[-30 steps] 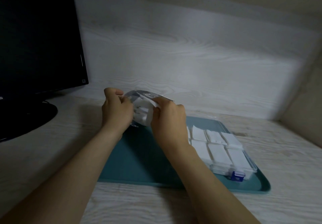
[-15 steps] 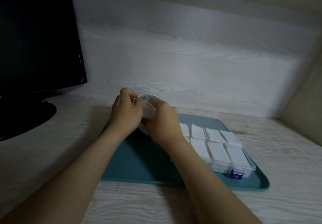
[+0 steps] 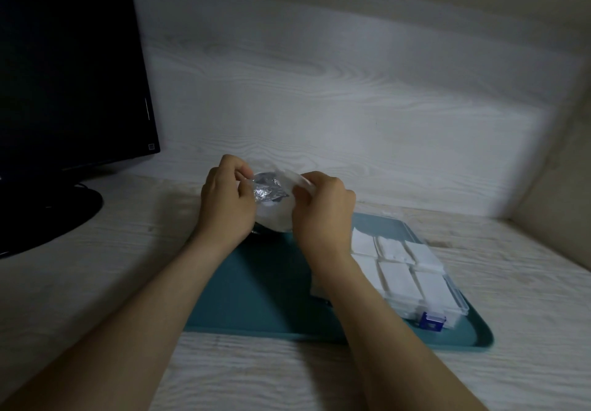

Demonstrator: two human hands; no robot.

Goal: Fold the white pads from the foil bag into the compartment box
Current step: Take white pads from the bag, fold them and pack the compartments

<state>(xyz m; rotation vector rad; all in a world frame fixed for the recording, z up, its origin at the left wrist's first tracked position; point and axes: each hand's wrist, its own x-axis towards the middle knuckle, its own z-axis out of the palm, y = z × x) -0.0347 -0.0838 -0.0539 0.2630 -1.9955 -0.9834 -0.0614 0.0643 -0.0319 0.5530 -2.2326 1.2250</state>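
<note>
Right, both hands are up at the centre of the frame with the foil bag between them, held over the far edge of the teal tray. I've got the left hand pinching the bag's left lip, fingers curled tight. The right hand pinches the right lip, so the mouth gapes and the crinkled silver lining shows. Something pale sits low in the bag; whether that's a pad or the bag's own face, I can't tell. My read: this bag is feather-light, thin and crackly, likely slick, so pinch at the rim, not the belly. The white pads lying in the compartment box, lower right on the tray, look soft and limp. They should crease easily but may drift, so I'd take one gently by a corner or edge. Monitor sits dark at upper left.
</note>
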